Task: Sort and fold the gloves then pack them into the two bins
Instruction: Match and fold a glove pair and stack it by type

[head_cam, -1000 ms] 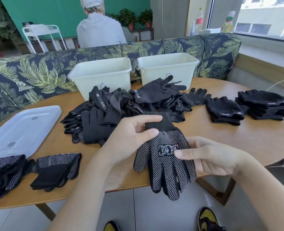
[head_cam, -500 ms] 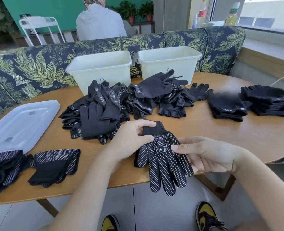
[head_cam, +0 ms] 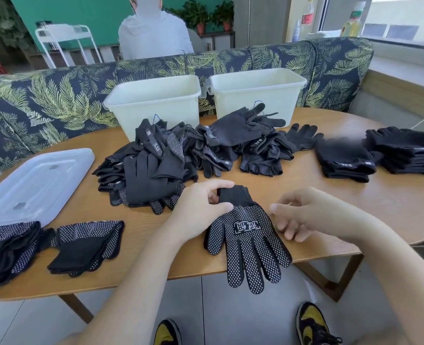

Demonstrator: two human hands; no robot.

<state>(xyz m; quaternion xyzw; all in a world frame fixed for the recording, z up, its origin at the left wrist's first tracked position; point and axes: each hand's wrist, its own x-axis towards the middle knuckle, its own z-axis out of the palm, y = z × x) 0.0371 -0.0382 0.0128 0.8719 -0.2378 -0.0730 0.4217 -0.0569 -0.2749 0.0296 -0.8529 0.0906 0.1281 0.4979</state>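
Note:
A black glove with white dots (head_cam: pixel 247 241) lies flat at the table's near edge, its fingers hanging over the edge. My left hand (head_cam: pixel 201 210) pinches its cuff with thumb and fingers. My right hand (head_cam: pixel 313 215) hovers just right of the glove, fingers loosely curled, holding nothing. A loose heap of unsorted black gloves (head_cam: pixel 171 160) fills the table's middle. Behind it stand two pale bins, the left bin (head_cam: pixel 153 100) and the right bin (head_cam: pixel 258 88). Folded dotted gloves (head_cam: pixel 81 245) lie at the near left; folded plain black gloves (head_cam: pixel 345 158) are stacked at the right.
A clear plastic lid (head_cam: pixel 34 185) rests on the table's left side. A leaf-patterned sofa (head_cam: pixel 44 100) runs behind the table, and a person (head_cam: pixel 153 33) sits beyond it, facing away. My yellow-and-black shoes (head_cam: pixel 310 324) show below the table edge.
My right hand has let go of the glove's side and drawn slightly right. The glove has settled flat on the table, and my left hand has shifted up to its cuff.

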